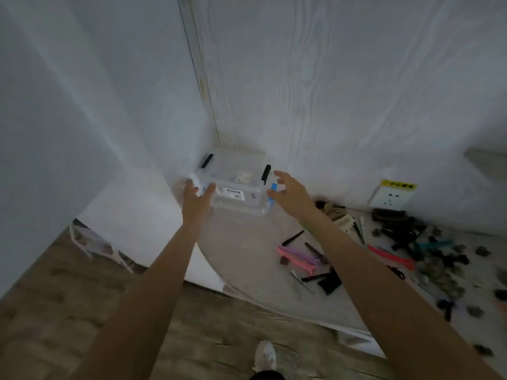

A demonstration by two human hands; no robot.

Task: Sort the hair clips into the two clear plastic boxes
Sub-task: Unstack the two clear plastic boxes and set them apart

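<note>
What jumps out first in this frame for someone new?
Both bare arms stretch toward the stacked clear plastic boxes in the wall corner: the left hand touches their left end, the right hand hovers open at their right end. To the right, a heap of hair clips litters the table, pink ones nearest.

The whole view is smeared by motion blur. The label (231, 193) on the clear box (236, 185) is unreadable. The clips (428, 259) at the right blur into dark lumps and run off the picture's edge. A shoe (264, 355) is cut off below.
</note>
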